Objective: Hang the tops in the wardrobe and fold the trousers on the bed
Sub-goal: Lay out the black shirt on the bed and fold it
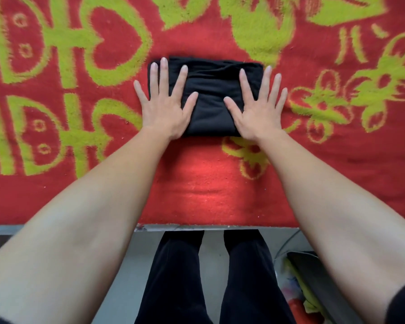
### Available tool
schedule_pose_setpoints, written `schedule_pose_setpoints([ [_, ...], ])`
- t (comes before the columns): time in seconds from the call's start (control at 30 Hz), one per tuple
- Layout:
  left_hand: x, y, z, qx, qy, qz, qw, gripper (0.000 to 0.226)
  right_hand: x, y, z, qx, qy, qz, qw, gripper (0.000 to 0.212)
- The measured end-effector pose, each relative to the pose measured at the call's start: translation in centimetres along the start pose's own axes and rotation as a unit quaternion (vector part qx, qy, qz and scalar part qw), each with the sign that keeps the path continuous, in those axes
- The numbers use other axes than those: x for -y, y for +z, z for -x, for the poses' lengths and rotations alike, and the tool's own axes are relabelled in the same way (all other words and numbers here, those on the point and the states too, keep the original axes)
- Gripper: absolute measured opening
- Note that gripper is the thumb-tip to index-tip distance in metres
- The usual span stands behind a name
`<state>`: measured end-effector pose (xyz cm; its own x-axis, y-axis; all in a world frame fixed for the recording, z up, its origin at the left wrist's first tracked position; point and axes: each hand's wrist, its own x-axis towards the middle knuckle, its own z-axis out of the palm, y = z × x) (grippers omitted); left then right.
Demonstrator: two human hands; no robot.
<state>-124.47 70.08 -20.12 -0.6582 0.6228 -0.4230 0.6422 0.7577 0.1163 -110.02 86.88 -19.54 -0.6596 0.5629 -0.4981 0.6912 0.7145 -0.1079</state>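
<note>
The black trousers point(211, 94) (folded small) lie on the red bed cover point(201, 183). The left hand point(165, 106) and right hand point(258, 108) press flat on the trousers' two sides, fingers spread wide.

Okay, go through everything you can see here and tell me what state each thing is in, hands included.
black trousers: folded into a compact rectangle, lying flat on the blanket.
left hand: flat, fingers spread, pressing on the trousers' left side.
right hand: flat, fingers spread, pressing on the trousers' right side.
red and green blanket: spread flat over the bed.
</note>
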Motion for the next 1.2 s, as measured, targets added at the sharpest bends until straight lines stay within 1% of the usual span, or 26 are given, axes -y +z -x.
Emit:
schedule_pose_setpoints([
  [0.03,0.0,-0.1,0.7,-0.024,-0.001,0.023,0.999,0.068,0.0,-0.2,0.6,-0.018,0.0,-0.032,0.999,0.078],
  [0.07,-0.1,0.0,1.5,-0.06,-0.019,0.055,0.996,0.071,0.0,-0.4,1.2,-0.049,0.005,-0.071,0.996,0.083],
  [0.1,-0.2,0.2,2.5,-0.098,-0.066,0.093,0.989,0.075,-0.1,-0.5,1.7,-0.083,0.02,-0.114,0.99,0.089],
  [0.13,-0.5,0.1,3.5,-0.123,-0.141,0.144,0.972,0.079,-0.3,-0.8,2.2,-0.108,0.043,-0.154,0.981,0.094],
  [0.17,-0.9,-0.1,4.3,-0.13,-0.219,0.21,0.944,0.083,-0.3,-1.3,2.5,-0.115,0.066,-0.183,0.974,0.096],
  [0.2,-1.3,-0.3,4.9,-0.123,-0.278,0.273,0.913,0.085,-0.2,-1.6,2.6,-0.103,0.089,-0.203,0.97,0.095],
  [0.23,-1.7,-0.5,5.3,-0.107,-0.314,0.326,0.885,0.084,0.0,-2.0,2.6,-0.076,0.11,-0.223,0.966,0.093],
  [0.27,-2.1,-0.8,5.4,-0.083,-0.328,0.374,0.864,0.082,0.2,-2.6,2.4,-0.045,0.128,-0.237,0.962,0.091],
  [0.37,-1.1,-1.4,4.0,-0.018,-0.337,0.466,0.818,0.083,0.1,-3.7,0.9,0.029,0.156,-0.27,0.95,0.079],
  [0.4,-0.6,-1.9,3.4,0.017,-0.34,0.501,0.796,0.088,-0.2,-4.0,0.4,0.051,0.163,-0.312,0.935,0.073],
  [0.47,0.3,-3.1,3.0,0.096,-0.334,0.561,0.751,0.095,-0.9,-4.8,0.3,0.109,0.163,-0.435,0.879,0.05],
  [0.5,0.6,-3.6,3.2,0.126,-0.317,0.591,0.731,0.09,-1.0,-5.3,0.8,0.138,0.152,-0.491,0.846,0.038],
  [0.53,0.5,-4.3,3.7,0.145,-0.298,0.623,0.709,0.079,-1.1,-5.7,1.7,0.152,0.143,-0.528,0.823,0.029],
  [0.57,0.3,-5.2,4.6,0.151,-0.286,0.649,0.689,0.067,-1.1,-6.2,2.7,0.147,0.14,-0.548,0.812,0.023],
  [0.6,-0.1,-6.3,5.9,0.149,-0.28,0.672,0.67,0.056,-1.1,-6.6,3.8,0.133,0.141,-0.556,0.809,0.019],
  [0.63,-0.5,-7.5,7.5,0.143,-0.276,0.695,0.648,0.049,-0.9,-7.1,5.0,0.116,0.141,-0.559,0.809,0.021],
  [0.67,-0.8,-8.7,9.4,0.136,-0.27,0.717,0.628,0.044,-0.6,-8.0,6.4,0.104,0.139,-0.556,0.813,0.027],
  [0.73,-0.9,-11.0,13.8,0.104,-0.265,0.749,0.598,0.04,0.4,-10.0,9.0,0.085,0.13,-0.531,0.833,0.046],
  [0.77,-0.8,-12.3,16.2,0.082,-0.27,0.76,0.585,0.041,1.2,-11.1,10.4,0.072,0.116,-0.51,0.849,0.051],
  [0.8,-0.5,-13.4,18.8,0.056,-0.277,0.768,0.574,0.043,2.3,-12.4,12.1,0.061,0.09,-0.486,0.867,0.051],
  [0.87,0.1,-15.5,24.1,0.005,-0.294,0.783,0.548,0.045,5.0,-14.6,15.3,0.043,0.014,-0.428,0.903,0.046],
  [0.9,0.6,-16.4,26.7,-0.022,-0.308,0.787,0.534,0.044,6.5,-15.7,17.0,0.041,-0.023,-0.406,0.913,0.042],
  [1.0,2.5,-20.0,34.7,-0.112,-0.349,0.786,0.497,0.039,11.9,-19.1,22.2,0.039,-0.109,-0.373,0.921,0.038],
  [1.07,3.9,-22.0,40.5,-0.184,-0.363,0.782,0.472,0.041,16.0,-21.3,26.4,0.041,-0.167,-0.349,0.921,0.041],
  [1.13,5.5,-23.7,46.7,-0.269,-0.373,0.771,0.44,0.044,20.3,-23.3,31.4,0.047,-0.226,-0.333,0.914,0.044],
  [1.2,6.8,-24.9,53.1,-0.355,-0.377,0.754,0.404,0.045,24.9,-24.6,36.8,0.046,-0.288,-0.325,0.9,0.045],
])
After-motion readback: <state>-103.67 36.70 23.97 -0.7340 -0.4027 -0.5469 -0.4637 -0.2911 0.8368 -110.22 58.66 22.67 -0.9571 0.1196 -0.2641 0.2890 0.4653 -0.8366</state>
